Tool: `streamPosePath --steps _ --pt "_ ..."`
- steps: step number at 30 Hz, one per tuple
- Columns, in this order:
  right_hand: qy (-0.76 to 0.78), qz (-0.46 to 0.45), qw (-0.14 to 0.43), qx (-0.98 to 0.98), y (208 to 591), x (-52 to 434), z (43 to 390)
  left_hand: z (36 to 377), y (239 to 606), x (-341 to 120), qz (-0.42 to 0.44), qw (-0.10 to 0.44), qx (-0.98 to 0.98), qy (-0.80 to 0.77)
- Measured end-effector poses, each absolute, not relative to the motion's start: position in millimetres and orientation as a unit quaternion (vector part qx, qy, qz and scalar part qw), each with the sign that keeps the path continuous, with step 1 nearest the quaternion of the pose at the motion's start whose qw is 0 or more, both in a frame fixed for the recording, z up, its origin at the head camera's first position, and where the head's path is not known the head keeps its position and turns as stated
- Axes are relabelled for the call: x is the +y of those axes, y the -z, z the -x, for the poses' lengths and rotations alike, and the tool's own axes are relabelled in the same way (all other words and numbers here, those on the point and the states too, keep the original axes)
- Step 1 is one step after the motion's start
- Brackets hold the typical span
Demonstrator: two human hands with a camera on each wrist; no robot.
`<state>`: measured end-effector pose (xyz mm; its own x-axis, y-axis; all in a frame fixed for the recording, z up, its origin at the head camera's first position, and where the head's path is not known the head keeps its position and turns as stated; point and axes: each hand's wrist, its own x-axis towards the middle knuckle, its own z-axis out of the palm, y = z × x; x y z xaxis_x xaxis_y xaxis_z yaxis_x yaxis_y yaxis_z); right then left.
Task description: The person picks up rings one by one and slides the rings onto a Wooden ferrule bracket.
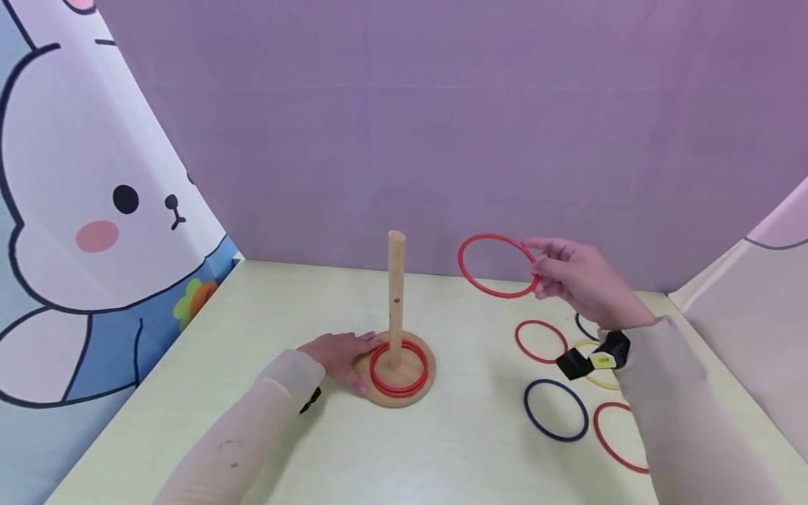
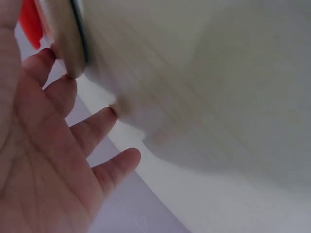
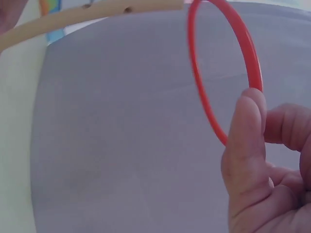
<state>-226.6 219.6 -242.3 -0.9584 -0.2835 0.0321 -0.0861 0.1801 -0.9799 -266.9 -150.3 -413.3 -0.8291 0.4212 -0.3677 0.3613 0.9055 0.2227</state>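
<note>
On the pale surface (image 1: 265, 421), the left hand (image 1: 341, 356) lies flat, its fingers (image 2: 99, 127) straight and spread, touching the left edge of the round wooden base (image 1: 413, 396). Red rings (image 1: 398, 367) lie stacked on the base around the upright peg (image 1: 395, 298). Right of the peg, the right hand (image 1: 577, 280) is raised above the surface and pinches a red ring (image 1: 497, 266) by its right rim between thumb and fingers (image 3: 245, 145). Below that hand, loose rings (image 1: 555, 409) in red, dark blue and yellow lie flat on the surface.

Peg (image 1: 395, 298) on base (image 1: 413, 393) mid-table (image 1: 442, 449); rings (image 1: 398, 367) around peg; loose rings (image 1: 555, 409) on table, R of base.
</note>
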Motion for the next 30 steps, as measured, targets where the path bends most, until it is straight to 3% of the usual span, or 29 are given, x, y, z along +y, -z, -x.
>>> streamPosePath --steps 13,30 --pt "0.73 0.131 0.03 0.67 232.6 165.0 218.4 261.4 405.7 -148.1 -0.146 0.227 0.954 -0.131" --pt "0.751 0.131 0.003 0.648 245.5 107.8 218.0 257.0 407.8 -151.5 -0.165 0.226 0.947 -0.155"
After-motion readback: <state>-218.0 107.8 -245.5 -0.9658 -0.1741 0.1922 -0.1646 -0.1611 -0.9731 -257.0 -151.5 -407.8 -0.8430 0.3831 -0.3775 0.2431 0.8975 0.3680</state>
